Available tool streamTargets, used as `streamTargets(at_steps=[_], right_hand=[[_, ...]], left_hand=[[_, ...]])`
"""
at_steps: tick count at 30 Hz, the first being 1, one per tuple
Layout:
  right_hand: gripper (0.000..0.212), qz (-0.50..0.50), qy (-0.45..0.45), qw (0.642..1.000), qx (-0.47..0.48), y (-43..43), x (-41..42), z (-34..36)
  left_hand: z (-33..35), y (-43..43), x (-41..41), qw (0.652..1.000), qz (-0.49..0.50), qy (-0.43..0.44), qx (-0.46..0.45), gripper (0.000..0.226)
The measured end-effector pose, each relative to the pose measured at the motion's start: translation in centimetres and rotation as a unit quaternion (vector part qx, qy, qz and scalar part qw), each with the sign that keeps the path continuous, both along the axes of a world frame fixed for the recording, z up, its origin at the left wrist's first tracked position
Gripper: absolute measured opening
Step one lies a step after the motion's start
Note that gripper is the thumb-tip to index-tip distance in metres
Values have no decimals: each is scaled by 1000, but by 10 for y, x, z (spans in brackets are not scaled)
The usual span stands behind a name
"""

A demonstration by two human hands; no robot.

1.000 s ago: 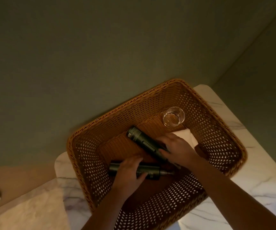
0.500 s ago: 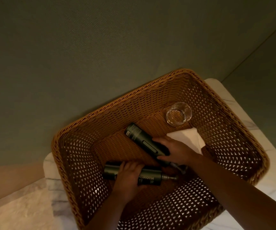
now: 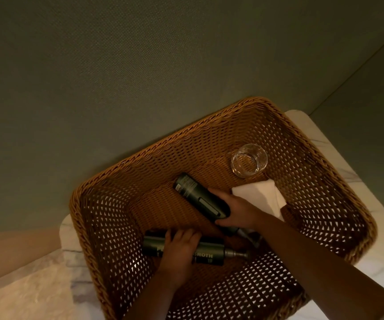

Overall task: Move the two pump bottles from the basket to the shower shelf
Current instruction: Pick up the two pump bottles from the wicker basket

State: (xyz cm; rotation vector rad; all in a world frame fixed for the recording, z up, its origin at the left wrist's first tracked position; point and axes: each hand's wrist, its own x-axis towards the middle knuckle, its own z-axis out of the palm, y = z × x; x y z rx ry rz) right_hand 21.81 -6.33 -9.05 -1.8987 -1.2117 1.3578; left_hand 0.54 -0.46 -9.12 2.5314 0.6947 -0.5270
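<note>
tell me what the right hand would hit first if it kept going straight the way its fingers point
The right hand points up-left along the basket floor and is wrapped around the upper pump bottle. Past that, the line looks free until the woven basket wall, though depth is hard to judge.

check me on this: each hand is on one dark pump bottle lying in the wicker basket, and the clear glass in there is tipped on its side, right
Not quite. The head view shows the clear glass standing upright, mouth up, in the wicker basket. The rest holds: the left hand is on one lying pump bottle, the right hand on the other pump bottle.
</note>
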Motion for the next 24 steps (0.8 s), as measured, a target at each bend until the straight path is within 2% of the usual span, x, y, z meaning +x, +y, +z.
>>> streamTargets(at_steps=[7, 10, 13, 18, 24], right_hand=[[80, -16, 72, 996, -49, 3, 14, 24], [75, -13, 93, 993, -64, 2, 17, 41], [72, -26, 151, 984, -91, 0, 16, 62], [74, -128, 326, 926, -139, -7, 4, 104], [67, -226, 383, 885, -138, -19, -21, 167]], left_hand=[[25, 5, -5, 995, 66, -67, -30, 66], [42, 3, -9, 984, 120, -113, -60, 65], [67, 0, -13, 967, 193, -141, -87, 64], [117, -6, -22, 922, 291, -211, -146, 59], [177, -10, -37, 880, 362, -286, -109, 67]])
